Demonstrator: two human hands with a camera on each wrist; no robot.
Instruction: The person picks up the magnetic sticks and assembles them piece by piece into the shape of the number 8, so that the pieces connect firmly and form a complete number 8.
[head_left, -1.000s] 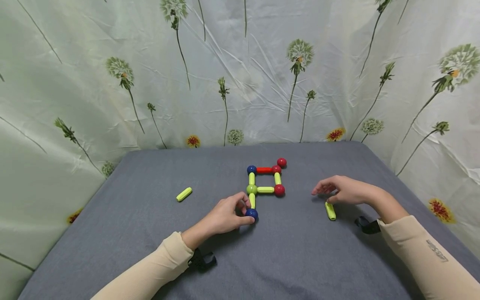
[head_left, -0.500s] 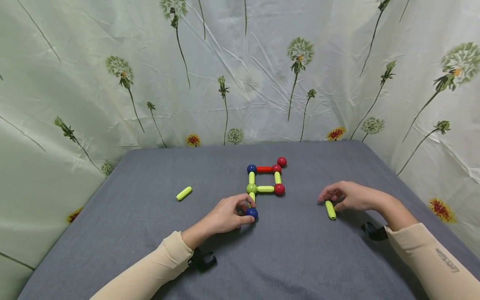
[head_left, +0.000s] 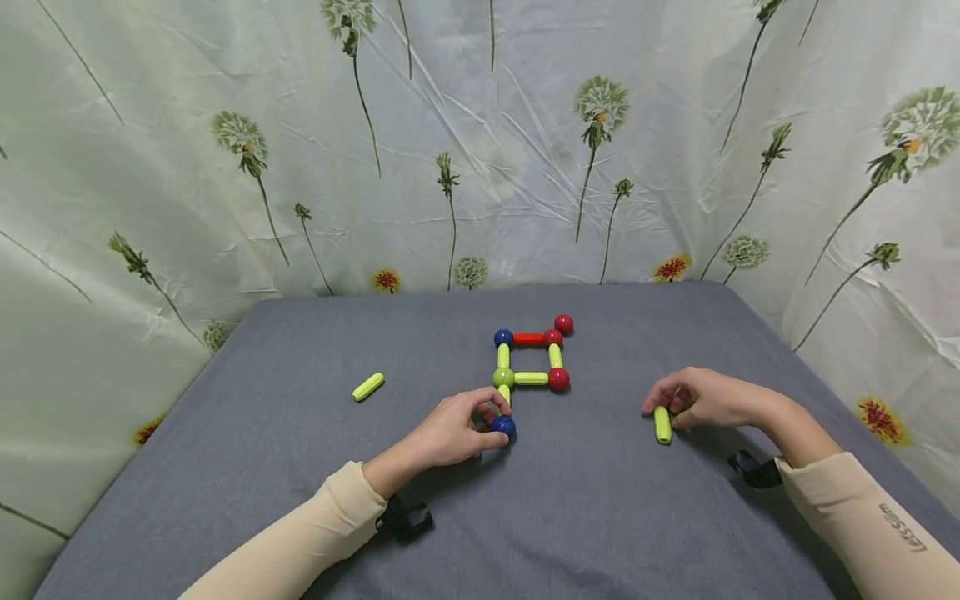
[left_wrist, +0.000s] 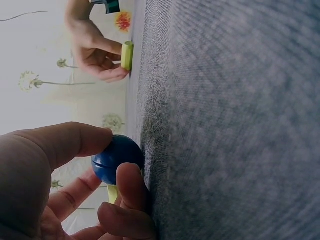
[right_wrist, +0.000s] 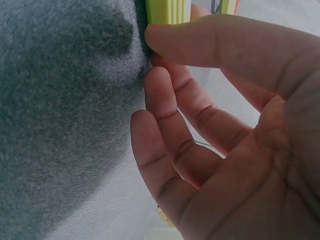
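Note:
In the head view, my left hand (head_left: pixel 453 427) grips a blue ball (head_left: pixel 504 427) between thumb and fingers at the near end of a yellow-green rod (head_left: pixel 505 397). That rod runs to a green ball (head_left: pixel 504 378), a corner of a small square of rods and balls. Close up in the left wrist view, the thumb lies on one side of the blue ball (left_wrist: pixel 117 157) and fingers on the other. Over to the right, my right hand (head_left: pixel 708 398) pinches a loose yellow-green rod (head_left: pixel 662 426). The right wrist view shows the thumb against this rod (right_wrist: pixel 169 11).
The square's other corners are a blue ball (head_left: pixel 503 338) and two red balls, with a red rod (head_left: pixel 528 340) along the far side. An extra red ball (head_left: pixel 564 323) sits by the far right corner. Another yellow-green rod (head_left: pixel 368 387) lies left on the grey cloth (head_left: pixel 300 417).
My right hand has come down and slightly right, its thumb and fingers closing round the loose rod, which has shifted slightly nearer. The left hand stays at the blue ball, its forefinger moved slightly.

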